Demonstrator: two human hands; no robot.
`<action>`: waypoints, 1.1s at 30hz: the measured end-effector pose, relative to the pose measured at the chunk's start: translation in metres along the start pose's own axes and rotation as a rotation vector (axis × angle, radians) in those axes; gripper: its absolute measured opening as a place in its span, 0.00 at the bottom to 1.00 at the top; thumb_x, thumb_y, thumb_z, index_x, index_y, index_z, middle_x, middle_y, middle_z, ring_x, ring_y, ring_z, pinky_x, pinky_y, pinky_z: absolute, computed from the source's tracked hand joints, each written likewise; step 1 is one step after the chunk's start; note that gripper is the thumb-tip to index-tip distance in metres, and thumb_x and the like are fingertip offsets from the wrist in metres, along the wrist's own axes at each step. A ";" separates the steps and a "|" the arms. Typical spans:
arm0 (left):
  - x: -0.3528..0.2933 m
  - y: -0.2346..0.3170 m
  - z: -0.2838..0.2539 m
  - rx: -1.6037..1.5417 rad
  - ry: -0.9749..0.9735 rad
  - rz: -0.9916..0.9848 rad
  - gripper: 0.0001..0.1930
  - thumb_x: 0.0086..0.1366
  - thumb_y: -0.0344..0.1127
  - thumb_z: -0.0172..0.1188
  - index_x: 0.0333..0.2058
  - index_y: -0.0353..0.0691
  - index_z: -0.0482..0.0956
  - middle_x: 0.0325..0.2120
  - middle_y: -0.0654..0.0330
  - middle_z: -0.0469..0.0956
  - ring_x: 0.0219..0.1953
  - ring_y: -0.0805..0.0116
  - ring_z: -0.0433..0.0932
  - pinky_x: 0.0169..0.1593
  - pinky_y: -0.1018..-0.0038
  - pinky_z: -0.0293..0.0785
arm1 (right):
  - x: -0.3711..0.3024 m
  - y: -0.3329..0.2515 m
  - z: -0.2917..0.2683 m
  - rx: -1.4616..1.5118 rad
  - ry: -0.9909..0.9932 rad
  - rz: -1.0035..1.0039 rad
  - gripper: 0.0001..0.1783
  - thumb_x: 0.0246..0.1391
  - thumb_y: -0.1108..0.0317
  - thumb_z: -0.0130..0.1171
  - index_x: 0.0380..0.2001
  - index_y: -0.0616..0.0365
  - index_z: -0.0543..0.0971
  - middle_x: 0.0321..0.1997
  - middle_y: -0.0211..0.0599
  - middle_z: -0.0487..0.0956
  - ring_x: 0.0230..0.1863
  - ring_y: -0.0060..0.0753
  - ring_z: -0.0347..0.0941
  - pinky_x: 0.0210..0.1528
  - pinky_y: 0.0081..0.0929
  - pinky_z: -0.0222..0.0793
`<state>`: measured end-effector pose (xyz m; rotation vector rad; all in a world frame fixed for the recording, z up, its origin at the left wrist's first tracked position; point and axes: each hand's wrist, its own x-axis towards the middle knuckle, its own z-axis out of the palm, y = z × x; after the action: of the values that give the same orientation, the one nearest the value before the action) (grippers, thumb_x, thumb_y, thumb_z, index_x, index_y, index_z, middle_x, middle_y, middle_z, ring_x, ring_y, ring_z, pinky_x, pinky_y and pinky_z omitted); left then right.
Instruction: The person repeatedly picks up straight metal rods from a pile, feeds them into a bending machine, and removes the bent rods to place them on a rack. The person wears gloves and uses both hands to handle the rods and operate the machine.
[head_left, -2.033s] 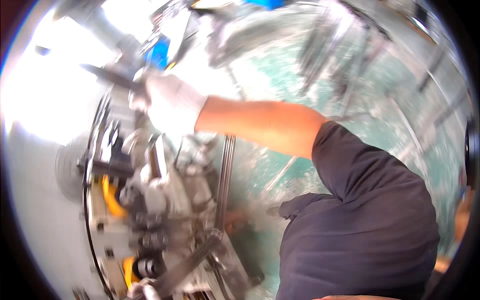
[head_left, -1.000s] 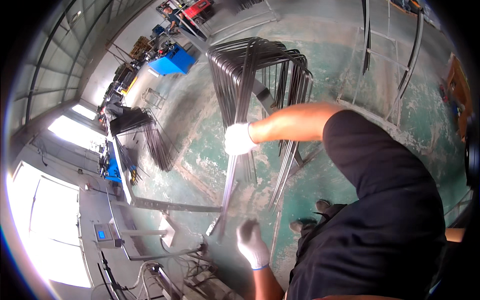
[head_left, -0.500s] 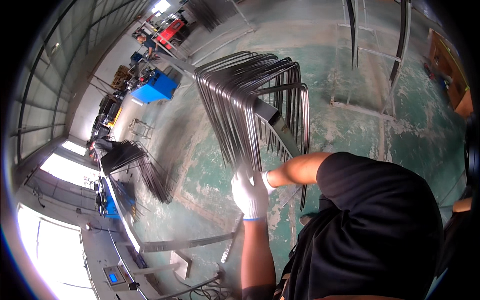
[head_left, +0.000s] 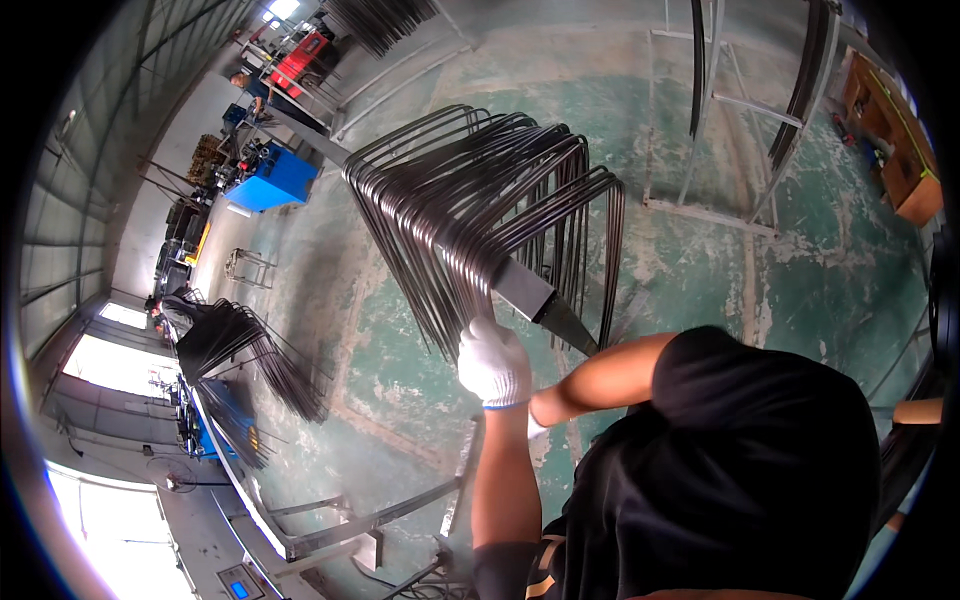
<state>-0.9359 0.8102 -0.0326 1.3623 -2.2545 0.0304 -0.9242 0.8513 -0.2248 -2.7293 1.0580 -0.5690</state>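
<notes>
A thick row of dark, shiny bent metal rods [head_left: 440, 225] hangs over a flat metal beam [head_left: 525, 288], their legs pointing down on both sides. My left hand [head_left: 495, 365], in a white knit glove, is closed around the near legs of the bundle; its fingertips are turned away from view. My right arm reaches in from the right and crosses behind my left forearm. Only the glove cuff and an edge of my right hand [head_left: 537, 427] show there, so its fingers are hidden.
A second stack of bent rods [head_left: 240, 345] hangs at the left. A blue machine [head_left: 272, 178] stands at the far left, near another person [head_left: 258, 92]. A pale metal frame [head_left: 715, 215] is at the far right, beside a wooden cabinet [head_left: 895, 140]. A metal rail [head_left: 385, 515] crosses the lower left.
My right hand has dropped lower, behind my left forearm. The near rods look more spread apart, and my left hand is slightly higher in view. The whole view has shifted a little.
</notes>
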 end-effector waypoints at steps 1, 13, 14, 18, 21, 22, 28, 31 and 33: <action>0.002 0.003 0.001 -0.022 -0.006 -0.013 0.09 0.66 0.36 0.64 0.40 0.40 0.78 0.34 0.48 0.81 0.34 0.41 0.84 0.37 0.50 0.80 | -0.008 -0.005 -0.006 0.133 0.286 -0.037 0.12 0.63 0.63 0.59 0.44 0.51 0.87 0.38 0.33 0.88 0.40 0.41 0.86 0.45 0.43 0.80; -0.016 0.009 -0.017 -0.297 0.060 0.115 0.05 0.65 0.29 0.69 0.36 0.41 0.81 0.32 0.50 0.82 0.29 0.46 0.82 0.33 0.59 0.78 | -0.110 0.077 -0.386 -0.146 0.577 0.408 0.16 0.54 0.57 0.74 0.44 0.49 0.87 0.39 0.30 0.84 0.41 0.35 0.81 0.45 0.39 0.79; -0.022 0.012 -0.018 -0.334 0.089 0.132 0.05 0.64 0.27 0.69 0.36 0.41 0.80 0.31 0.50 0.82 0.29 0.46 0.82 0.33 0.59 0.78 | -0.100 0.089 -0.394 -0.184 0.441 0.357 0.23 0.45 0.61 0.81 0.47 0.47 0.87 0.50 0.31 0.84 0.54 0.41 0.79 0.59 0.43 0.76; -0.040 0.019 -0.032 -0.518 0.049 0.205 0.10 0.60 0.17 0.67 0.35 0.40 0.79 0.29 0.52 0.80 0.29 0.50 0.81 0.34 0.64 0.78 | -0.076 0.136 -0.372 -0.329 0.135 0.284 0.56 0.36 0.72 0.78 0.73 0.39 0.69 0.76 0.39 0.69 0.77 0.45 0.61 0.83 0.50 0.52; -0.063 0.005 -0.033 -0.646 0.062 0.112 0.10 0.58 0.16 0.68 0.34 0.39 0.79 0.28 0.54 0.79 0.29 0.57 0.79 0.34 0.67 0.76 | -0.051 0.166 -0.360 -0.490 0.110 0.237 0.45 0.55 0.75 0.65 0.76 0.51 0.64 0.78 0.43 0.66 0.78 0.47 0.62 0.83 0.47 0.52; -0.072 -0.001 -0.032 -0.682 0.049 0.075 0.10 0.58 0.16 0.68 0.33 0.38 0.79 0.28 0.55 0.78 0.28 0.61 0.78 0.35 0.69 0.77 | -0.044 0.181 -0.350 -0.541 0.135 0.255 0.43 0.57 0.74 0.63 0.77 0.53 0.62 0.78 0.45 0.67 0.78 0.48 0.62 0.82 0.48 0.54; -0.110 -0.030 -0.019 -0.732 -0.034 -0.300 0.12 0.54 0.20 0.73 0.33 0.41 0.80 0.28 0.54 0.81 0.30 0.52 0.82 0.37 0.65 0.79 | 0.003 0.269 -0.320 -0.641 0.303 0.358 0.39 0.63 0.68 0.53 0.77 0.59 0.60 0.77 0.49 0.68 0.76 0.51 0.66 0.73 0.61 0.61; -0.121 -0.030 -0.034 -0.623 -0.012 -0.240 0.12 0.53 0.20 0.73 0.32 0.41 0.80 0.29 0.54 0.81 0.31 0.52 0.83 0.38 0.64 0.80 | 0.038 0.304 -0.319 -0.567 0.247 0.496 0.41 0.64 0.66 0.56 0.78 0.56 0.58 0.79 0.47 0.64 0.77 0.54 0.62 0.71 0.72 0.62; -0.124 -0.032 -0.039 -0.627 -0.027 -0.277 0.12 0.52 0.20 0.73 0.33 0.42 0.82 0.29 0.54 0.81 0.31 0.51 0.83 0.37 0.63 0.80 | 0.055 0.325 -0.323 -0.549 0.253 0.513 0.40 0.64 0.66 0.57 0.77 0.54 0.59 0.79 0.48 0.63 0.78 0.56 0.61 0.71 0.75 0.63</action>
<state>-0.8472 0.9073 -0.0584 1.2941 -1.8353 -0.7277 -1.2167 0.5710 -0.0046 -2.6472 2.1677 -0.6113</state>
